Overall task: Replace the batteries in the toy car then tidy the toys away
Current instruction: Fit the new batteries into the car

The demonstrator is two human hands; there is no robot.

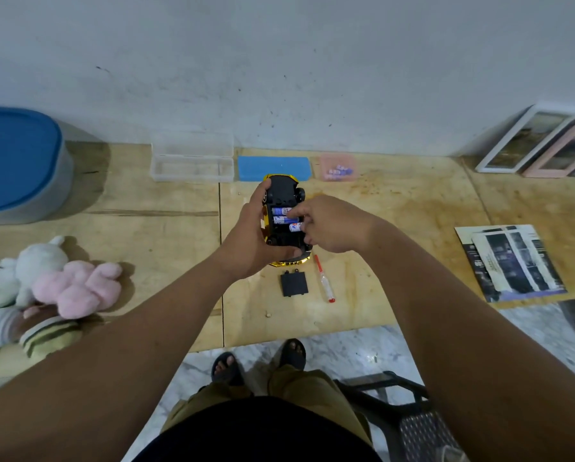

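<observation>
Over the plywood table, left hand grips the toy car; right hand pinches a battery.

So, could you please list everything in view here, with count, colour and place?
toy car: one, yellow with black underside, upside down, held above the table
batteries: three, blue and white, in the car's open compartment
battery cover: one, black, on the table below the car
screwdriver: one, red and clear, right of the cover
clear box: one, open, by the wall
blue pad: one, behind the car
pink box: one, holding batteries
plush toys: several, white, pink and striped, far left
picture frames: leaning, far right
left hand: grips the car
right hand: fingers on a battery
</observation>
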